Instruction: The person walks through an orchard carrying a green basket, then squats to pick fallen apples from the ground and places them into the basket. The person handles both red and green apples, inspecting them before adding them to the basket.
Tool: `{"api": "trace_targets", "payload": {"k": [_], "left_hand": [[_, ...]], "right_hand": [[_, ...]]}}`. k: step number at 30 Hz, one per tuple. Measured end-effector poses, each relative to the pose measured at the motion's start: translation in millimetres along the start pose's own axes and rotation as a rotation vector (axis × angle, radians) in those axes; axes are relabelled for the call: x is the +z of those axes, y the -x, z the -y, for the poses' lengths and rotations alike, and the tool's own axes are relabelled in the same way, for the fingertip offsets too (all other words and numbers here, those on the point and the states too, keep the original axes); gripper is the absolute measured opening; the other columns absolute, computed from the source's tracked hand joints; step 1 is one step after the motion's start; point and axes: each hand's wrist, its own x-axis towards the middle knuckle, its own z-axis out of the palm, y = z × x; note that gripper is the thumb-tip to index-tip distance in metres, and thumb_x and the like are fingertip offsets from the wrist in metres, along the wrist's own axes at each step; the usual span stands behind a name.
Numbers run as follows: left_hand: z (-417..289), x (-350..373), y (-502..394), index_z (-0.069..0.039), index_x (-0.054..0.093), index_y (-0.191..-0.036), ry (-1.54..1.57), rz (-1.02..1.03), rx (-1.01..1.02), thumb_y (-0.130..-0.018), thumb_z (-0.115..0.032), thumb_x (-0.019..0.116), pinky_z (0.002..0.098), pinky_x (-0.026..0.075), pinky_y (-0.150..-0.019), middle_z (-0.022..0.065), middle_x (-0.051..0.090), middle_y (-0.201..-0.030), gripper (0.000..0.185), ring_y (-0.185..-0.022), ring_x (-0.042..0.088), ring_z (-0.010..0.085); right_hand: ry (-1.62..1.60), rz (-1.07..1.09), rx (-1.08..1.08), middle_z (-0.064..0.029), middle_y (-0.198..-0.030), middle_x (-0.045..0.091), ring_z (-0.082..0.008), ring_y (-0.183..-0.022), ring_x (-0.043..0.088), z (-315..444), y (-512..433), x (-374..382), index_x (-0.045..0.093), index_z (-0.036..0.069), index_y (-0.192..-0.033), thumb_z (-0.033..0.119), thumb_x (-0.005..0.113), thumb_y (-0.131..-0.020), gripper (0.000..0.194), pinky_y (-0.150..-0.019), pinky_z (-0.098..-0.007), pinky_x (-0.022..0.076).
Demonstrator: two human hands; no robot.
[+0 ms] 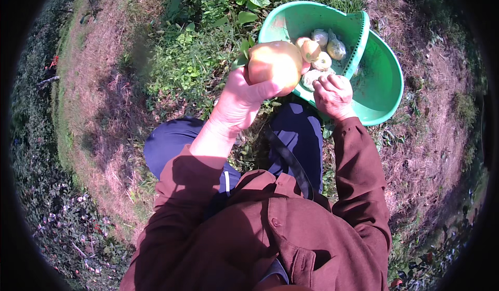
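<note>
My left hand [237,100] is shut on a large yellowish-orange apple [275,65], bright in the sun and held up before me. Green leaves show just behind it. Below and to the right stands a green plastic basket [384,84] with an arched handle [359,43]. Several smaller apples [310,51] lie inside; some are in clear plastic film, like the wrapped one [336,49] near the handle. My right hand [333,96], fingers curled, is over the basket's near side where the handle comes down. Its palm is hidden, so I cannot tell what it grips.
My bent knees [298,135] in dark blue trousers are close to the basket's near rim. Green weeds [187,57] grow on the left, with dry grass [440,96] to the right. A black strap [290,156] hangs across my lap. Dark shrubs line the left edge.
</note>
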Motion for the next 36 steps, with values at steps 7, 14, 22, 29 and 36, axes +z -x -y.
{"api": "trace_targets", "payload": {"k": [7, 14, 22, 29, 36], "left_hand": [[34, 3, -1, 0.002, 0.044, -0.121, -0.475, -0.036, 0.281, -0.061, -0.006, 0.083, 0.0319, 0.05, -0.089, 0.0115, 0.055, -0.114, 0.072, -0.103, 0.058, 0.019], [45, 11, 2, 0.0, 0.041, -0.122, -0.661, 0.013, 0.386, -0.057, -0.01, 0.084, 0.0342, 0.045, -0.094, 0.0113, 0.046, -0.116, 0.078, -0.108, 0.051, 0.0215], [54, 33, 3, -0.002, 0.041, -0.122, -1.193, -0.115, 0.906, -0.05, -0.016, 0.085, 0.0387, 0.042, -0.095, 0.0162, 0.041, -0.114, 0.086, -0.11, 0.044, 0.0317], [64, 15, 8, -0.005, 0.042, -0.119, -1.156, -0.131, 0.823, -0.052, -0.016, 0.083, 0.0359, 0.04, -0.096, 0.0108, 0.043, -0.111, 0.079, -0.109, 0.045, 0.0266], [86, 2, 11, -0.008, 0.047, -0.116, -1.335, -0.113, 0.738, -0.051, -0.015, 0.081, 0.0409, 0.036, -0.097, 0.0108, 0.042, -0.114, 0.073, -0.109, 0.04, 0.0303]], "right_hand": [[0.009, -0.01, -0.015, 0.0026, -0.077, 0.055, -0.0154, -0.077, 0.055, 6, 3, 0, 0.058, 0.015, -0.074, 0.014, 0.065, -0.057, 0.018, -0.065, -0.0308, 0.0466], [-0.065, 0.032, 0.03, 0.001, -0.073, 0.055, -0.017, -0.078, 0.057, 11, 4, -7, 0.058, 0.014, -0.071, 0.011, 0.063, -0.058, 0.015, -0.069, -0.0324, 0.0466], [-0.377, -0.075, 0.335, -0.0089, -0.087, 0.065, -0.0229, -0.086, 0.062, 24, 2, -16, 0.065, 0.006, -0.095, 0.017, 0.065, -0.071, 0.026, -0.08, -0.0348, 0.0483], [-1.382, -0.148, 0.837, -0.0095, -0.104, 0.062, -0.0172, -0.099, 0.057, 29, -7, -48, 0.047, -0.003, -0.123, 0.014, 0.06, -0.082, 0.046, -0.093, -0.0315, 0.0405], [-1.62, 0.067, 0.8, -0.0145, -0.124, 0.051, -0.0217, -0.115, 0.05, 68, -4, -61, 0.032, -0.002, -0.136, 0.032, 0.067, -0.083, 0.072, -0.1, -0.0343, 0.037]]}}
